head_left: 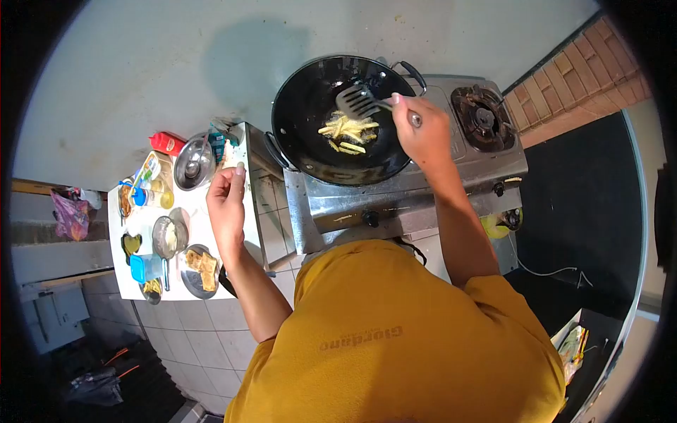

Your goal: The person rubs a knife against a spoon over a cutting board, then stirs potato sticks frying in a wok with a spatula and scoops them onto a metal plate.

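Note:
My right hand (425, 132) is closed around the handle of a slotted metal spatula (358, 102). The spatula's head is over the black wok (310, 151), just above a small heap of pale yellow fries (347, 130) in shiny oil at the wok's bottom. The wok sits on the left side of a steel gas stove (338, 204). My left hand (227, 203) is raised in front of the side table, its fingers curled in and nothing visible in them. Nearest to it is a steel bowl (195, 163), apart from the fingers.
On the white side table (134, 287) stand a saucepan (169, 237), a plate of browned food (202, 272), a blue-lidded container (146, 268) and a red packet (166, 143). A bare burner (484, 118) is on the stove's right. A brick wall (578, 67) borders that side.

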### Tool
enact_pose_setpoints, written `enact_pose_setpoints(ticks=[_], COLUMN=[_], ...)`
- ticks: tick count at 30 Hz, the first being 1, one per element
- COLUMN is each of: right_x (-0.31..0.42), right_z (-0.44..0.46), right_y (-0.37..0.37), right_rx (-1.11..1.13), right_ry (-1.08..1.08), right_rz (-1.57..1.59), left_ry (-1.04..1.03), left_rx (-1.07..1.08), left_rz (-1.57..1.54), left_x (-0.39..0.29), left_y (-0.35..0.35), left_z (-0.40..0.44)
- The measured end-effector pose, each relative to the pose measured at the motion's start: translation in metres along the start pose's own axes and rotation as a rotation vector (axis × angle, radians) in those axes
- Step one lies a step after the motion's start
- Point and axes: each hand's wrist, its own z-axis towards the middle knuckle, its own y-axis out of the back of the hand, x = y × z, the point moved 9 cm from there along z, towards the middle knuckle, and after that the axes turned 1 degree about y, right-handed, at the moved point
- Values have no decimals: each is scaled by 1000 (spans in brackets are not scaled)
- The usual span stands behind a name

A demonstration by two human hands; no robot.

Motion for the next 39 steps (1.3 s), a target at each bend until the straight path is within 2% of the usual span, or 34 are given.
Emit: enact_pose_setpoints(ticks=[3,4,8,10,13,17,21,24,27,28,35,37,39], right_x=[0,1,4,7,3,6,9,11,-3,0,-5,-10,-2], right_z=[6,6,-2,-5,2,-10,-10,9,31,35,35,36,38], right_y=[12,13,2,7,16,9,-5,14,12,13,-9,-26,-25], right_rx=[-22,32,86,4,15,157,151,-68,19,-17,-67,108,110], right_ry=[-53,-70,-28,8,-26,-77,3,86,51,101,96,59,105], right_rz=[131,175,131,17,140,234,88,81,-73,-91,-56,-74,-44], left_ry=[-2,-18,-6,8,5,0,-8,-1,15,15,8,11,13], left_rx=[32,59,32,33,32,37,28,34,54,34,25,25,22], left_rz=[2,-12,-6,6,10,-1,7,8,9,9,-5,-5,-5], left_x=[4,4,4,6,1,4,7,4,8,7,11,12,13], left_y=[0,-2,-2,-3,-5,-1,-5,-11,-10,-10,-1,1,3], left_z=[-1,-2,1,-1,-5,-2,-1,-3,-4,-5,-3,-4,-4])
